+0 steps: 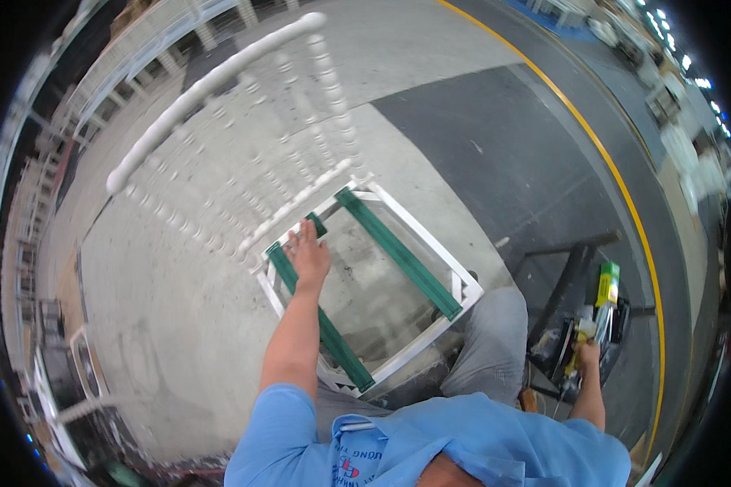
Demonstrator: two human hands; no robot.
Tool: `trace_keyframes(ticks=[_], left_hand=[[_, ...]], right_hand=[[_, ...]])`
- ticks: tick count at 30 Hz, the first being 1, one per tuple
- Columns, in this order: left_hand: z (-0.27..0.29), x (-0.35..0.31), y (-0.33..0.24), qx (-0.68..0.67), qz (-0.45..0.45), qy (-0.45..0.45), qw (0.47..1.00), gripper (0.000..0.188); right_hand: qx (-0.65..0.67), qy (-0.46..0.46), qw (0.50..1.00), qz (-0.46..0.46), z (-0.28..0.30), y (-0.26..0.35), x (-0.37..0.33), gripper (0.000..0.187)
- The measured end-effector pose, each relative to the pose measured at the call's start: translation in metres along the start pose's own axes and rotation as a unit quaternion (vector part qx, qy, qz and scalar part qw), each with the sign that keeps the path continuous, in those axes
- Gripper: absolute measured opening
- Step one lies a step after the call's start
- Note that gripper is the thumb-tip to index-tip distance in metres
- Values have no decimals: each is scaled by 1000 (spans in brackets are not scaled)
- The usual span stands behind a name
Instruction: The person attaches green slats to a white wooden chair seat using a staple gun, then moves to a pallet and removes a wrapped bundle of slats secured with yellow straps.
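Note:
A white chair frame (418, 351) with a spindled back stands before me, its seat open in the middle. Two green straps run from its back rail toward its front rail, one on the right (402, 256) and one on the left (343, 347). My left hand (307, 253) lies over the back rail with fingers stretched out, touching a short green strap piece (317, 223) between the two straps. Off to the right, my right hand (586, 357) is closed around a yellowish tool (581, 333) above a dark stand; its exact kind is unclear.
On the dark stand (573, 280) beside my right knee lies a green and yellow box (607, 284) among small items. A yellow floor line (617, 174) curves along the right. White furniture (138, 61) stands in rows at the far left.

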State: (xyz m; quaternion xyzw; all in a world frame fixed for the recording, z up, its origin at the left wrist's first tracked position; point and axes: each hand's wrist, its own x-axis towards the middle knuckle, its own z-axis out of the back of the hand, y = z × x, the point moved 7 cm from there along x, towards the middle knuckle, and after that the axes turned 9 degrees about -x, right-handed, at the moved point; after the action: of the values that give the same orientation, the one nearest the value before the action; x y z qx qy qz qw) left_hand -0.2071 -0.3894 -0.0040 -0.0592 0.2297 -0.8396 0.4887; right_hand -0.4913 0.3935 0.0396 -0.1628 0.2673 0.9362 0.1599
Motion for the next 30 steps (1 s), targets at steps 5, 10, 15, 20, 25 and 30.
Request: trace_keyframes(ticks=[5,10,15,20,25,30], left_hand=[[1,-3,-8,-6,-6,-11,1000,69],[-9,-7,2,-24,8,-10,1000,68],[-5,-3,1,-53,4,-3,999,66],[-5,-6,10,-70,-18,-29,997,65],[-8,-5,14,-89,-26,-45,995,65],[-12,-6,18,-110,-24,-48,992,69]], right_hand=[[62,22,990,125,3,51,-27,55],[79,121,982,124,-23,202,-92,57],[92,356,896,248,-131,371,-163,55],[22,492,815,305,-296,492,-263,39],[19,484,806,339,-405,528,-298,27],[20,452,811,371,-449,534,-298,26]])
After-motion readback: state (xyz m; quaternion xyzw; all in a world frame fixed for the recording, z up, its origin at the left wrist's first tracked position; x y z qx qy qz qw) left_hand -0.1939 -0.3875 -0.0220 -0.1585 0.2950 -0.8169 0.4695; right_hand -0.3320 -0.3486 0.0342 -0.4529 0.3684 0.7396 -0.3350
